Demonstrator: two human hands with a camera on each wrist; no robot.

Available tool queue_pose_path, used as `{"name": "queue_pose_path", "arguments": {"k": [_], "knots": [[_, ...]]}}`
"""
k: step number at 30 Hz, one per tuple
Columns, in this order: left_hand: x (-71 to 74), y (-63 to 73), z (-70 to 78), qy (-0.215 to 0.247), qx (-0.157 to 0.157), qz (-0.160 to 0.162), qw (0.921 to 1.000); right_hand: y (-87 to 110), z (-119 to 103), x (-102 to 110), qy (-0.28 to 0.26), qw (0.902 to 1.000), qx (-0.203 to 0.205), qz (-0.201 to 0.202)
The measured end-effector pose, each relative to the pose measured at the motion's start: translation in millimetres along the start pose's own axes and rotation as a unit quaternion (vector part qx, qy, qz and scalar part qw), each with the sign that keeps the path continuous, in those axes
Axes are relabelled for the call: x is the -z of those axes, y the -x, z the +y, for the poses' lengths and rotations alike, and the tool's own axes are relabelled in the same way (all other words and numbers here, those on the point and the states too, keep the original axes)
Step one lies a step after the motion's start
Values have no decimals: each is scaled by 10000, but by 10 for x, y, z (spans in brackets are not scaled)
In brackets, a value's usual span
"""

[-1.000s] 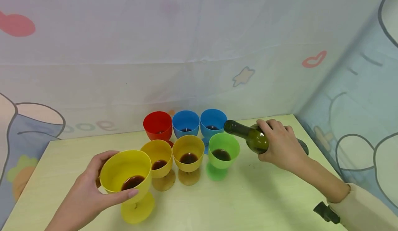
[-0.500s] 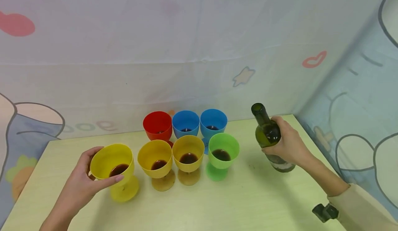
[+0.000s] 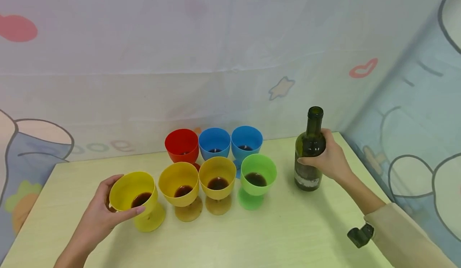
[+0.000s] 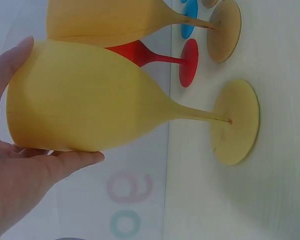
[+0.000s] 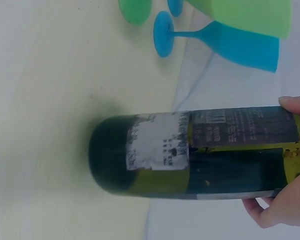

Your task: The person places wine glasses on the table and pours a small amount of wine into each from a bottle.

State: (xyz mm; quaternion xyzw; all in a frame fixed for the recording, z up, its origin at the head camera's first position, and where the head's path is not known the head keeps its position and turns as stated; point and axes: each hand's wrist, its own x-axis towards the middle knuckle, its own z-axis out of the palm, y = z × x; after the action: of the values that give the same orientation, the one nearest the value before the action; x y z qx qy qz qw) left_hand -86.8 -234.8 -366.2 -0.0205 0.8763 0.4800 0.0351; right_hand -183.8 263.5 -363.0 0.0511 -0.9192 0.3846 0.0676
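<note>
My left hand (image 3: 99,208) grips the bowl of a yellow goblet (image 3: 149,200) at the left end of the front row; dark liquid lies in its bottom. In the left wrist view the foot of this goblet (image 4: 235,122) is right at the tabletop. On the right, my right hand (image 3: 331,158) holds a dark green wine bottle (image 3: 309,168) round its upper body. The bottle stands upright, its base close over the table with a shadow beneath, and a torn white label (image 5: 160,142) shows low on its side.
Two orange-yellow goblets (image 3: 179,199) (image 3: 217,162) and a green goblet (image 3: 252,200) continue the front row. Behind them stand a red goblet (image 3: 181,146) and two blue goblets (image 3: 215,134) (image 3: 247,134). Each holds some dark liquid. A printed cloth (image 3: 230,59) hangs behind the table (image 3: 230,240).
The bottle has swung from nearly level beside the green goblet to upright, further right. The yellow goblet has moved left and down to the tabletop, still in my left hand.
</note>
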Motion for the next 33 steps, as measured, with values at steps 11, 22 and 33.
{"name": "queue_pose_path", "arguments": {"k": [11, 22, 33], "knots": [[10, 9, -37, 51, -152, -120, 9998, -299, 68, -119, -742, 9943, -680, 359], [35, 5, -59, 40, -72, -377, 9993, -554, 85, -259, -1063, 9858, -1043, 782], [51, -52, -52, 60, -102, -489, 9987, -668, 65, -318, -1249, 9813, -1099, 964]]}}
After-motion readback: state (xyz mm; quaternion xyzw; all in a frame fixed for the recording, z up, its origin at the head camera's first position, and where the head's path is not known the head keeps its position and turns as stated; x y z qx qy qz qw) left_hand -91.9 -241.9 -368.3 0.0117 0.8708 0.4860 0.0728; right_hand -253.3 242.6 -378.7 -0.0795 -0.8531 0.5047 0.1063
